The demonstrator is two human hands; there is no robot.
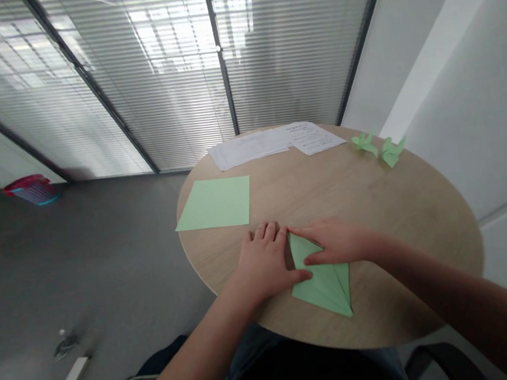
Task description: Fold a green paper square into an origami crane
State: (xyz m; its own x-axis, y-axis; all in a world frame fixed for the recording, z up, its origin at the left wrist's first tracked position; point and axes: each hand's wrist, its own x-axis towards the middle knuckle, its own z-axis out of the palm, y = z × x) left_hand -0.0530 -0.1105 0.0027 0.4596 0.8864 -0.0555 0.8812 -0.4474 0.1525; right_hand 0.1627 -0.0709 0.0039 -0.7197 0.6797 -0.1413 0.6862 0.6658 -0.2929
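A partly folded green paper (326, 285) lies near the front edge of a round wooden table (403, 221). My left hand (266, 262) rests flat on the table at the paper's left edge, its thumb on the paper. My right hand (335, 241) presses down on the paper's upper part, forefinger stretched along a crease toward the top corner. Neither hand has lifted the paper. A flat square sheet of green paper (215, 203) lies to the left, beyond my left hand.
Two small folded green paper figures (379, 148) stand at the table's far right edge. White printed sheets (270, 141) lie at the far side. A pink and blue basket (31, 189) sits on the grey floor at left. Glass walls with blinds stand behind.
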